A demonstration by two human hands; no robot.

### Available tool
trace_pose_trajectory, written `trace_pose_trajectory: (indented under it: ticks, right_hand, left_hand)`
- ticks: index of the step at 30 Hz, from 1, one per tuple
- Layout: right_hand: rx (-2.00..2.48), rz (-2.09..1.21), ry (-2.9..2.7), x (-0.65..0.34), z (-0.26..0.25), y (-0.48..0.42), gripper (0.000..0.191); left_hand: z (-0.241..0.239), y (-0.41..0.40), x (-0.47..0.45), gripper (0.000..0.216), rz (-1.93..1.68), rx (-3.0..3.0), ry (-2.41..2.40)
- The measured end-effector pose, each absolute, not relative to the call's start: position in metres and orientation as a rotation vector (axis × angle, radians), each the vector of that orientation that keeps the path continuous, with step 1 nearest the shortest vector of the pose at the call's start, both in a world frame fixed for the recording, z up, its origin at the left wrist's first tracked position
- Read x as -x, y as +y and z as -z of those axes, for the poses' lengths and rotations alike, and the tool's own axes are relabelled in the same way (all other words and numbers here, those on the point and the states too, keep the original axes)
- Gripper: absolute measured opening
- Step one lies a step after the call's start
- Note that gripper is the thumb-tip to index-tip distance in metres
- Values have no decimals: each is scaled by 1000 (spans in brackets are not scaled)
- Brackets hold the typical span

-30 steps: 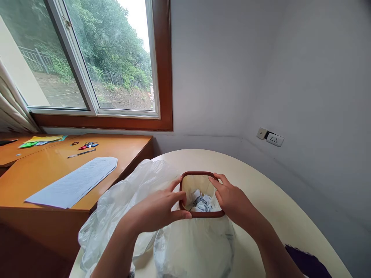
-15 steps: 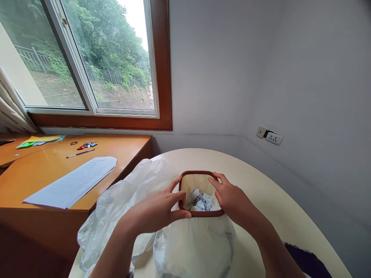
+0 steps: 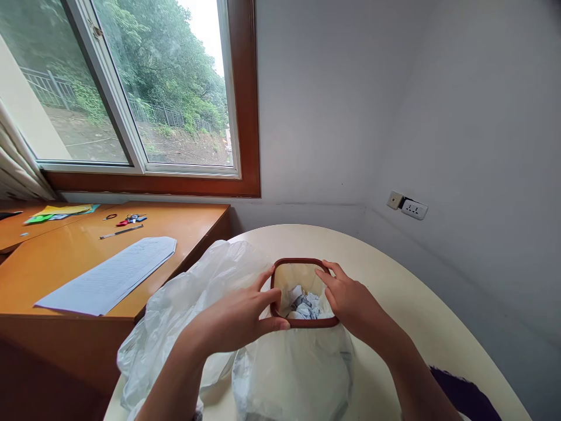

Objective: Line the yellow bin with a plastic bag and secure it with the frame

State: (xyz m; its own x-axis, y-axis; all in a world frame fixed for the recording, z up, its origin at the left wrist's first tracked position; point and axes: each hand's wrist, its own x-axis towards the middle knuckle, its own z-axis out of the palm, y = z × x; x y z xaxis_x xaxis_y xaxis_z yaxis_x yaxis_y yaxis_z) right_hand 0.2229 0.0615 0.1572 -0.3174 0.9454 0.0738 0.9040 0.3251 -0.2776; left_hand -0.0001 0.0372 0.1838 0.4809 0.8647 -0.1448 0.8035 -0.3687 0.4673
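A small trash bin stands on the table, seen from above, with a brown square rim point(image 3: 313, 323). Its translucent white liner bag point(image 3: 293, 374) folds over the rim and hangs down the front. Crumpled paper point(image 3: 307, 306) lies inside at the bottom. My left hand point(image 3: 243, 313) grips the rim's left side, thumb along the front edge and some fingers curled inside. On the right side, my right hand point(image 3: 350, 298) holds the rim, fingers at the far right corner; its thumb is partly hidden. Left of the bin, a loose white plastic bag point(image 3: 188, 298) lies spread out, partly behind my left arm.
The bin stands on a round cream table point(image 3: 394, 304). An orange-brown desk point(image 3: 193, 225) at the left carries paper sheets point(image 3: 114, 275), a pen point(image 3: 121, 232), scissors point(image 3: 127, 221) and coloured papers point(image 3: 61, 213). A dark purple item point(image 3: 464, 397) lies at the lower right. Walls close in behind and at the right.
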Motion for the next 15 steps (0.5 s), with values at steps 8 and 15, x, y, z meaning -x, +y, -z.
trace_pose_trajectory:
  ticks: [8, 15]
  right_hand:
    - [1694, -253, -2366, -222, -156, 63, 47]
    - [1625, -285, -2322, -226, -150, 67, 47]
  left_hand:
    - [-185, 36, -1, 24, -153, -2256, 1398]
    - [-181, 40, -2, 26, -153, -2277, 1412]
